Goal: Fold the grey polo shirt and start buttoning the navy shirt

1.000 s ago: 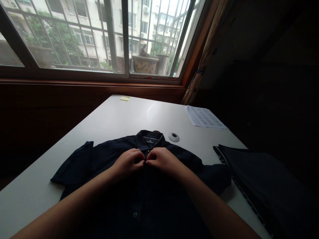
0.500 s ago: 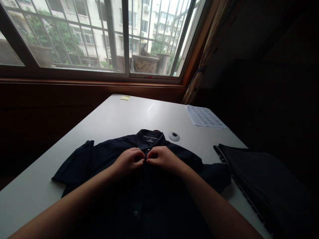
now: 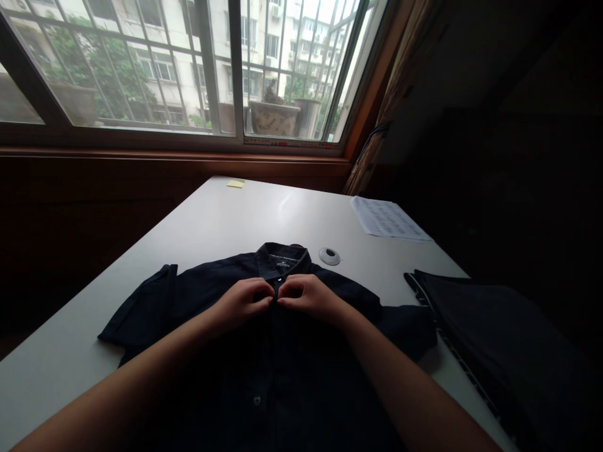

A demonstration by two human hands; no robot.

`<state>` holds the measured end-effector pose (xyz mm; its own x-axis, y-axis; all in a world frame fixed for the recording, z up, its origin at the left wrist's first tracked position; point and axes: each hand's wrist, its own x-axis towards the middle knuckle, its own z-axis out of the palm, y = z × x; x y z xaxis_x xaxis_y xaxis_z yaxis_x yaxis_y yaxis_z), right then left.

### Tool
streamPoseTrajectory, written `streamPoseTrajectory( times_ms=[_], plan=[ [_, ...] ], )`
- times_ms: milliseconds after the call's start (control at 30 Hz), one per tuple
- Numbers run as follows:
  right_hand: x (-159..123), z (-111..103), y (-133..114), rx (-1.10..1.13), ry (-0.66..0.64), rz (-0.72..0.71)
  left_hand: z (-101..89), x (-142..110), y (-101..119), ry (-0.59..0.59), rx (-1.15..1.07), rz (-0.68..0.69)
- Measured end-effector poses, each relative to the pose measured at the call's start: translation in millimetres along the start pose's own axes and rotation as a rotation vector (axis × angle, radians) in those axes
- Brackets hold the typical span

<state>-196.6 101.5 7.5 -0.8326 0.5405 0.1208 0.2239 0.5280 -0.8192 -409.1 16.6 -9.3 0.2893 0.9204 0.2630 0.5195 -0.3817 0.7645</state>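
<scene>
Navy shirt placket point(image 3: 272, 339) ran near-to-far from collar point(image 3: 268, 266), between left hand point(image 3: 240, 301) and right hand point(image 3: 315, 297), both equally near, fingers pinched on its cloth.

Dark shirt point(image 3: 271, 358) (short-sleeved, apparently navy) lies spread front-up on a white table point(image 3: 254, 216).

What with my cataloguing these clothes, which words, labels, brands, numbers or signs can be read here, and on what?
No text here is legible.
Neck label in the dark shirt: pale lettering, too small and blurred to read.
Sheets of paper: rows of faint print, too blurred.
Window's lower frame: red and dark marks, too small to tell whether they are text.
Yellow note: no writing that I can make out.
</scene>
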Motion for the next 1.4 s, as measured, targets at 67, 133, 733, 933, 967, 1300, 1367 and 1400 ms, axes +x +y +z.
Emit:
streamPoseTrajectory(
  times_ms=[67,133,733,933,967,1300,1367,1400],
  plan=[
    [0.3,-0.3,-0.3,0.004,-0.001,-0.004,-0.4,0.0,-0.3,-0.008,-0.009,0.005],
    [0.4,-1.1,-0.4,0.007,0.002,0.005,-0.5,0.0,0.8,-0.006,-0.015,0.004],
    [-0.2,10.7,0.0,-0.146,0.084,-0.025,5.1,-0.4,6.5,0.068,0.106,-0.063],
    [0.3,10.8,-0.4,-0.141,0.087,-0.017,6.1,-0.8,5.5,0.069,0.125,-0.06],
    [0.3,10.6,-0.6,-0.137,0.085,-0.011,6.2,-0.9,5.6,0.07,0.127,-0.063],
    [1.2,9.6,0.8,-0.111,0.073,0.023,8.3,-1.8,2.9,0.067,0.162,-0.072],
    [1.0,9.3,2.0,-0.107,0.073,0.034,7.9,-1.4,3.6,0.062,0.167,-0.077],
    [0.9,8.9,2.8,-0.101,0.073,0.04,7.6,-1.2,4.1,0.059,0.168,-0.078]
  ],
)
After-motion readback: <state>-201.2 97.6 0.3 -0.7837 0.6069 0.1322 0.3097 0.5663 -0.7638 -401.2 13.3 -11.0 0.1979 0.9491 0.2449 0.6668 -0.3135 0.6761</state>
